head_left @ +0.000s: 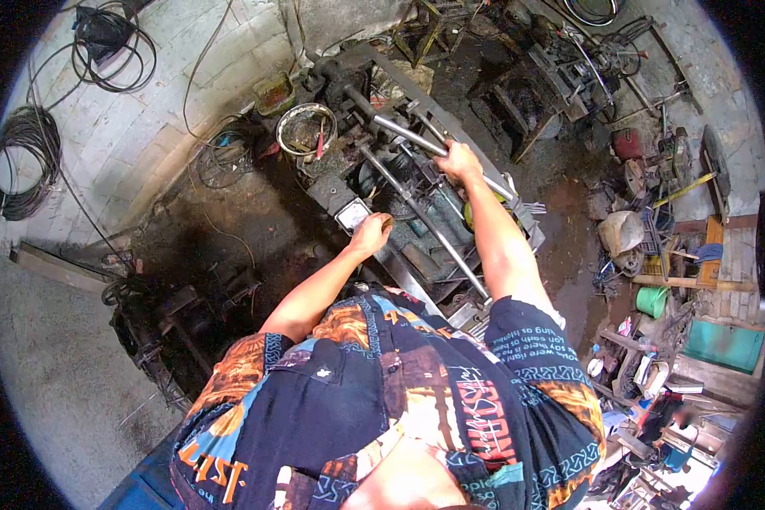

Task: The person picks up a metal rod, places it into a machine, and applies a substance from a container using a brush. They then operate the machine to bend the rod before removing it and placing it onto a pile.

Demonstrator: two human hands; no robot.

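A large, grimy machine, perhaps a lathe, stands in front of me, with a long polished metal rod [425, 223] running along it. My right hand [461, 161] is wrapped around a shiny metal bar [406, 133] on the machine's far right side. Beside a small pale plate [353, 214] at the machine's left edge, my left hand [371, 235] is closed. Its fingers curl around something small and brownish that I cannot make out. Below my right hand, a yellow-green round object [469, 214] is partly hidden by my forearm.
A round bucket [307, 129] with a red-handled tool stands at the machine's far left end. Coiled cables [21, 161] hang on the left wall. More greasy machinery [166, 327] stands at left. On the right are a green bucket [652, 301] and piled tools and parts.
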